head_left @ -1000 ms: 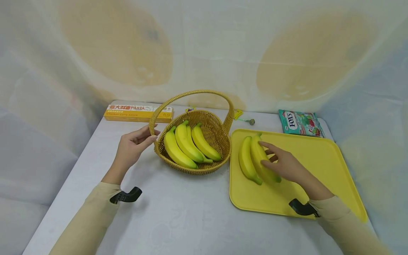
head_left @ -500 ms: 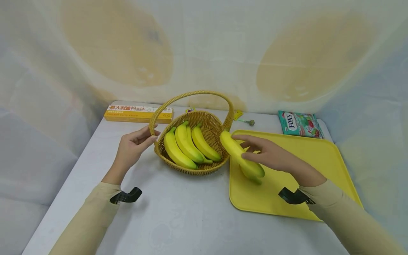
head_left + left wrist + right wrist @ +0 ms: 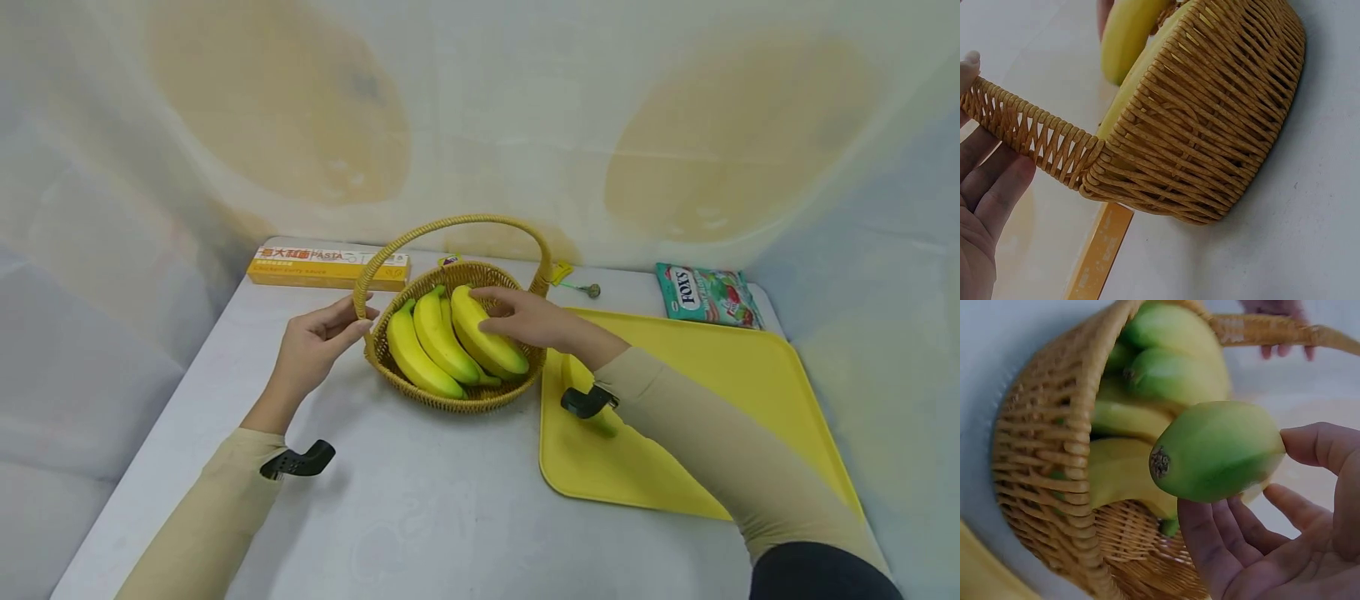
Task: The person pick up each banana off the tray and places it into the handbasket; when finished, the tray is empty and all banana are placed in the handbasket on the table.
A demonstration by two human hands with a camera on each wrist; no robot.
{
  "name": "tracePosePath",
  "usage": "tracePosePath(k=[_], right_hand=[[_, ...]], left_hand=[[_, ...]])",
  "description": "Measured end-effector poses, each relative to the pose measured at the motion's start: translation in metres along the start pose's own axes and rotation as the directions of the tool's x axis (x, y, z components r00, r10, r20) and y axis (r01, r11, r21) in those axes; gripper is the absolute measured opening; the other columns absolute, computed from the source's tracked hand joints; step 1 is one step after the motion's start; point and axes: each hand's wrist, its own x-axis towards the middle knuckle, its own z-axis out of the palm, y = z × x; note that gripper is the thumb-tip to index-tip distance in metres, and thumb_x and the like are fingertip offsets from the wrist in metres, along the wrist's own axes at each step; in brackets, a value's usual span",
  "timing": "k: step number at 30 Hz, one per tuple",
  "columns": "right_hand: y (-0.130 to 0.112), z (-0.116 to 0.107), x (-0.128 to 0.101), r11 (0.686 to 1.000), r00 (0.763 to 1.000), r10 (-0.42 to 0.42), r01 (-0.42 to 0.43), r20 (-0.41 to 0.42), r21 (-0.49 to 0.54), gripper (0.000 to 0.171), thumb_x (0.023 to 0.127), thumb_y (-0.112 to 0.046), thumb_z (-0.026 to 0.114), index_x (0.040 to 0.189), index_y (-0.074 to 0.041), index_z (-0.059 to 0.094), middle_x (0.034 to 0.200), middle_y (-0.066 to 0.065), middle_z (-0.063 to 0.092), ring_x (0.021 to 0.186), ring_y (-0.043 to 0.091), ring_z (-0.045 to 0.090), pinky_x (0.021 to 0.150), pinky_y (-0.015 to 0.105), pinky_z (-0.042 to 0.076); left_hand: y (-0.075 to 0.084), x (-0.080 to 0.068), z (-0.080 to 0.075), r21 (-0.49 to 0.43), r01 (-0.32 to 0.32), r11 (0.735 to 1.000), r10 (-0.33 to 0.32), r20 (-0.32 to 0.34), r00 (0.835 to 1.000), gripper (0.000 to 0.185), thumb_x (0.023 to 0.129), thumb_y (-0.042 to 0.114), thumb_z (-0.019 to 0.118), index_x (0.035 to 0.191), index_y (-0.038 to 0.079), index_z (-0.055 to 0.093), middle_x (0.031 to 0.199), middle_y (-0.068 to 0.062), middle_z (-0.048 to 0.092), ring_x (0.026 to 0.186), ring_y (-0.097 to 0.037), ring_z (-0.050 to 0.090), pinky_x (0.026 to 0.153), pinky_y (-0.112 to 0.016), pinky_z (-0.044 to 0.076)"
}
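Observation:
In the head view a wicker basket [image 3: 450, 403] stands mid-table with several yellow bananas [image 3: 418, 360] inside. My left hand [image 3: 311, 342] pinches the left side of its arched handle [image 3: 457, 221], thumb on one face and fingers behind. Over the basket's right part, my right hand [image 3: 536, 319] grips a banana [image 3: 483, 340] between thumb and fingers. The right wrist view shows that banana's green end [image 3: 1213, 456] above the others. Another banana [image 3: 567, 375] lies on the yellow tray [image 3: 720, 358], partly hidden by my right wrist.
A pasta box [image 3: 322, 268] lies behind the basket on the left. At the back right, a green Fox's candy bag [image 3: 708, 296] sits behind the tray. A small item with a yellow wrapper [image 3: 560, 272] is behind the basket. Fabric walls [image 3: 510, 125] surround the table.
My right hand has lifted one of two bananas off the tray and carried it left to the basket. The left hand has stayed on the handle.

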Motion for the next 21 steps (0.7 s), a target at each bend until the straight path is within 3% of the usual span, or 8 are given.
tracePosePath(k=[3, 9, 21], right_hand=[[0.001, 0.006, 0.017, 0.999, 1.0, -0.01, 0.009, -0.007, -0.032, 0.06, 0.103, -0.033, 0.062, 0.158, -0.026, 0.039, 0.146, 0.011, 0.051, 0.129, 0.027, 0.052, 0.1, 0.045, 0.05], [0.001, 0.016, 0.037, 0.989, 1.0, 0.007, -0.005, 0.008, -0.145, 0.065, 0.101, -0.031, 0.065, 0.158, -0.021, 0.038, 0.13, 0.013, 0.06, 0.105, 0.022, 0.062, 0.082, 0.035, 0.054], [-0.007, 0.021, 0.043, 0.967, 0.999, 0.037, -0.032, 0.018, -0.252, 0.07, 0.1, -0.03, 0.068, 0.16, -0.022, 0.034, 0.136, 0.014, 0.06, 0.114, 0.024, 0.062, 0.081, 0.032, 0.055]], left_hand=[[0.001, 0.0, 0.001, 0.002, -0.003, 1.0, 0.003, 0.002, 1.0, 0.043, 0.099, 0.02, 0.069, 0.14, 0.008, 0.063, 0.116, -0.013, 0.073, 0.108, -0.006, 0.069, 0.093, -0.018, 0.053], [0.001, 0.0, 0.001, -0.004, -0.003, 1.0, 0.003, 0.0, 1.0, 0.042, 0.099, 0.021, 0.069, 0.139, 0.009, 0.064, 0.116, -0.012, 0.074, 0.108, -0.006, 0.069, 0.092, -0.019, 0.054], [-0.005, 0.001, 0.001, 0.014, 0.007, 1.0, -0.007, -0.016, 1.0, 0.043, 0.098, 0.026, 0.071, 0.139, 0.014, 0.064, 0.116, -0.009, 0.074, 0.108, -0.007, 0.07, 0.092, -0.02, 0.055]])
